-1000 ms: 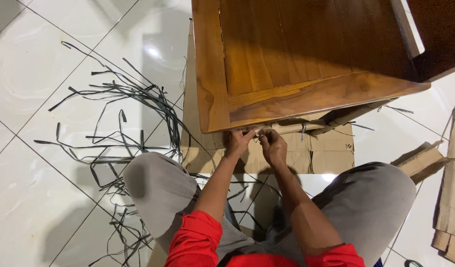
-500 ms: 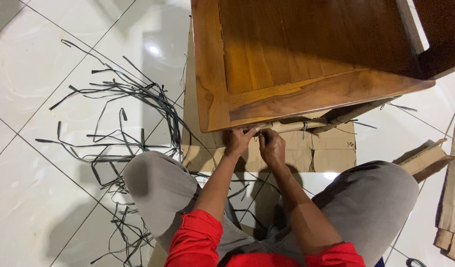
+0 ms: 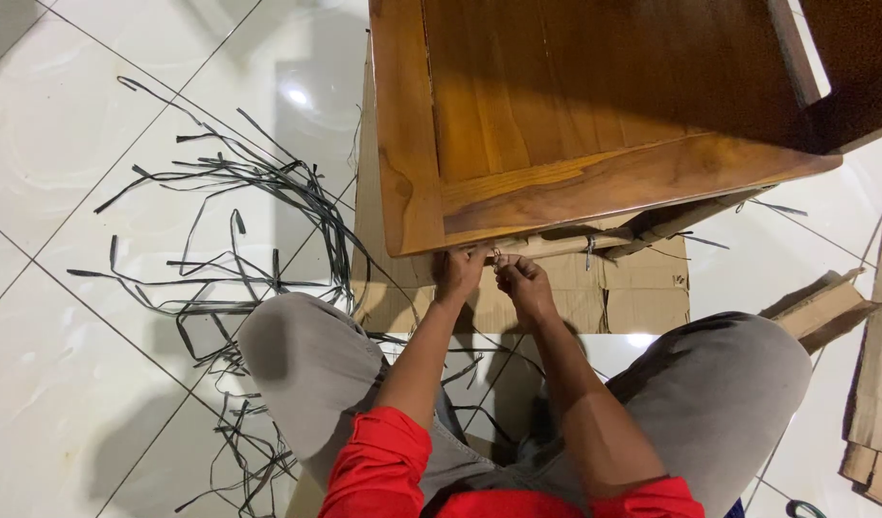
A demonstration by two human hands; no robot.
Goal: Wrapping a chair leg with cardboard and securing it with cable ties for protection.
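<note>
A thin dark strap runs in a small loop just under the near edge of a polished brown wooden panel, where it meets a cardboard-wrapped bar; the strap is too small to tell more than its dark colour and narrow width. The left hand has its fingers curled and pinched at the panel's edge beside the strap, and the right hand is closed in a pinching grip with the fingertips on the strap, the two hands almost touching. Flattened cardboard lies on the white tiled floor beneath the panel. On the left, a loose tangle of cut black strapping spreads over the tiles, with bare floor beyond it on the far left. On the right, more cardboard pieces lie near the person's knee. The grey-trousered knees flank both forearms closely. The panel's far and right parts are cut off by the frame, and what lies beneath it is hidden.
</note>
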